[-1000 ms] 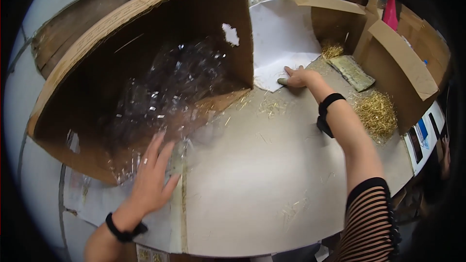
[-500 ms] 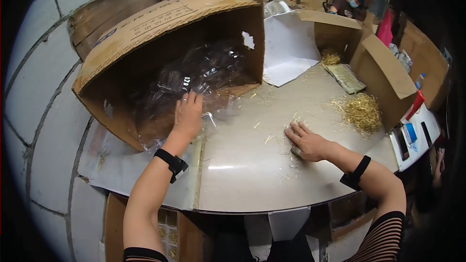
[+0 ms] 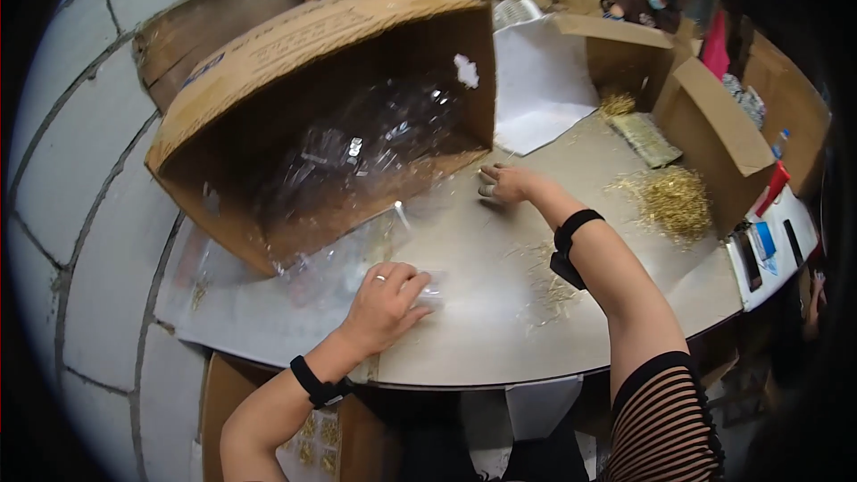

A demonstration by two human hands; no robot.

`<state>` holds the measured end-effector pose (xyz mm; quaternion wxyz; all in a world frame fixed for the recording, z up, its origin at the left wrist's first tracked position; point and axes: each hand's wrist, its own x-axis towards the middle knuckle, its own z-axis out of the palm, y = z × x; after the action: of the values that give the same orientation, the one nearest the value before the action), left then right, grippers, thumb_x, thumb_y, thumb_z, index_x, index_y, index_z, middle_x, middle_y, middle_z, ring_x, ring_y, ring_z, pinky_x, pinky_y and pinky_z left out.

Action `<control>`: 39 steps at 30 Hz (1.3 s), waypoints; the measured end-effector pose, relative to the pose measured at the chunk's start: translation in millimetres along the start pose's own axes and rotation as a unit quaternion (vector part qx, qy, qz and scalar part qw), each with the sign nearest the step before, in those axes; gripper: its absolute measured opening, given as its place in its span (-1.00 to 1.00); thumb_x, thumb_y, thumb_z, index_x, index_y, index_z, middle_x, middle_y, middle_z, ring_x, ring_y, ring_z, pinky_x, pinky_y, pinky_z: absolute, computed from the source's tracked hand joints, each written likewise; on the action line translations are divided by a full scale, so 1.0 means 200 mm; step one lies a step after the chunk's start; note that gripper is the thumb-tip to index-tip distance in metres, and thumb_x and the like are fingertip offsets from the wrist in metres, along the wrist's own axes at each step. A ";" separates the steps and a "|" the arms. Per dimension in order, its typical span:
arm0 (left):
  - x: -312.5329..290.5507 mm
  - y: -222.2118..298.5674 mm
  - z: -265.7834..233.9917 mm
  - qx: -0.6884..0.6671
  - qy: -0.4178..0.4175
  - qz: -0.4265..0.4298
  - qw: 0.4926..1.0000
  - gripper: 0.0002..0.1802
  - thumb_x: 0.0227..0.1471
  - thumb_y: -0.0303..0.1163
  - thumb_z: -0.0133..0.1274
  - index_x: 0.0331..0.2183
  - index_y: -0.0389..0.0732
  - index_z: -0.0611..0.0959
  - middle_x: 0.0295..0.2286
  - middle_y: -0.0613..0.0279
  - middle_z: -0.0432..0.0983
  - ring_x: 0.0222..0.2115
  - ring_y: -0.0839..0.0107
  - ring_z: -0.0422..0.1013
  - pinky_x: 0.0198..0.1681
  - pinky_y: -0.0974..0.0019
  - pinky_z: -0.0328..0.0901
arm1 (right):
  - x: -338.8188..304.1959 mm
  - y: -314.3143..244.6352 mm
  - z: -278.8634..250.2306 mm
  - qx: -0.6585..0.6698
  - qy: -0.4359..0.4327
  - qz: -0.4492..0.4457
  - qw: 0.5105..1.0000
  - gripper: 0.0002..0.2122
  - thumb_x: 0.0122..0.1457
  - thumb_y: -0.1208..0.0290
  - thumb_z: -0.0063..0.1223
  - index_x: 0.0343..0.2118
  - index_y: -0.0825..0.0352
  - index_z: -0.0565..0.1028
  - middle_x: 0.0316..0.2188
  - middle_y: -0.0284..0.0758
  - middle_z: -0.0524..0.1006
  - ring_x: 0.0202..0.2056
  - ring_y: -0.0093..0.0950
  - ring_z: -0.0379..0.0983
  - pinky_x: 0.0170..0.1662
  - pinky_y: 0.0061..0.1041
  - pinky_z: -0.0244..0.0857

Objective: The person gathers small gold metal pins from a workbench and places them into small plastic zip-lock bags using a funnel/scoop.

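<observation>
Now, crinkled clear plastic bag [image 3: 420,290] under left hand [image 3: 386,303], glossy, see-through.

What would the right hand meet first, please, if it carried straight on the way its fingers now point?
Probably the lower edge of the large cardboard box lying on its side: the right hand points left toward it, though depth is unclear.

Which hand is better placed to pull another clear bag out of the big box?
Probably the left hand: it rests on the clear plastic spilling from the cardboard box; the right hand lies farther right.
</observation>
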<state>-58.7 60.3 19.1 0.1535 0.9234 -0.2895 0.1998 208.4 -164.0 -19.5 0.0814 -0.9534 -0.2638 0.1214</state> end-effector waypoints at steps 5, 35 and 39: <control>-0.13 -0.06 -0.11 -0.126 0.035 -0.106 0.986 -0.53 -0.19 -0.45 0.20 -0.15 -0.26 0.50 -0.17 0.04 0.40 -0.11 0.08 0.33 -0.05 0.19 0.23 | -0.33 -0.20 -0.03 -0.119 -0.090 -0.002 0.989 -0.28 0.13 -0.16 -0.24 0.29 0.10 -0.07 0.31 -0.17 -0.11 0.29 -0.05 -0.21 0.27 -0.15 -0.14; -0.11 -0.01 0.24 0.216 0.038 -0.126 0.968 -0.84 -0.23 -0.51 0.07 -0.46 -0.18 0.49 -0.40 0.17 0.41 -0.31 0.16 0.37 -0.31 0.18 0.31 | -0.68 -0.83 0.35 -0.139 0.343 -0.273 0.888 -0.89 -0.10 0.43 0.00 -0.54 0.31 0.53 -0.47 -0.23 0.48 -0.36 -0.32 0.45 -0.30 -0.39 0.38; -0.05 -0.02 0.18 0.161 0.008 -0.173 0.972 -0.78 -0.25 -0.61 0.03 -0.41 -0.19 0.46 -0.41 0.08 0.44 -0.32 0.04 0.38 -0.29 0.08 0.29 | -0.64 -0.85 0.34 -0.142 0.332 -0.281 0.889 -0.90 -0.09 0.45 -0.01 -0.53 0.33 0.53 -0.47 -0.22 0.47 -0.34 -0.32 0.43 -0.27 -0.41 0.36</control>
<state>-54.2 53.3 -17.1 0.0374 0.9704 -0.0880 0.2216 1.1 -80.4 -22.2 0.0589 -0.8258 -0.4923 -0.2687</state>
